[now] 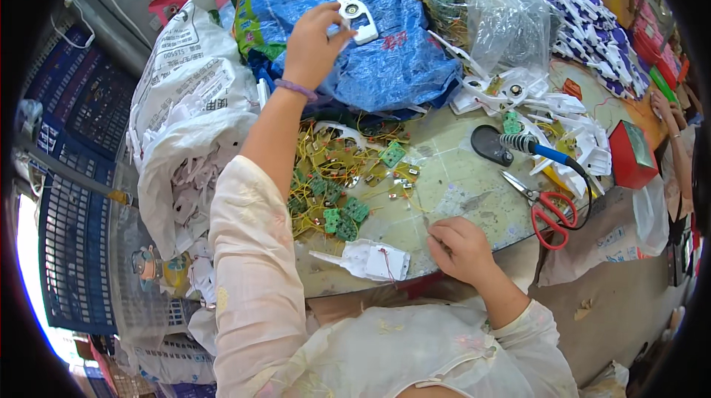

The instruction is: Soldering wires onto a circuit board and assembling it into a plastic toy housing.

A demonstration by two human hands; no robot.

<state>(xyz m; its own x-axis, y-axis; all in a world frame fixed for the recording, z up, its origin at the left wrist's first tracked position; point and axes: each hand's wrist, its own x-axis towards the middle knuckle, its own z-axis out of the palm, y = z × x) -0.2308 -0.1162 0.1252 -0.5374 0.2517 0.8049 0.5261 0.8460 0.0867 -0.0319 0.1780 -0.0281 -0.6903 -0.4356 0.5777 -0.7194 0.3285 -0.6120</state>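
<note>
My left hand (320, 41) reaches to the far side, over a blue plastic sack (404, 24). Its fingers are closed at the left edge of a white plastic casing (364, 30) with a round speaker-like part in it. My right hand (461, 250) rests at the table's near edge, fingers curled together; what they hold, if anything, is hidden. To the left of it lies another white plastic casing (374, 259) with a thin red wire. Beyond that spreads a pile of green circuit boards (326, 187) and yellow-wired small parts.
A soldering iron (548, 152) with a blue handle rests in its dark stand (489, 145). Red-handled scissors (552, 216) lie near the right edge by a red box (633, 155). More white casings (585, 139) are heaped behind. A white woven sack (196, 76) stands left; another person's hand (661, 105) shows far right.
</note>
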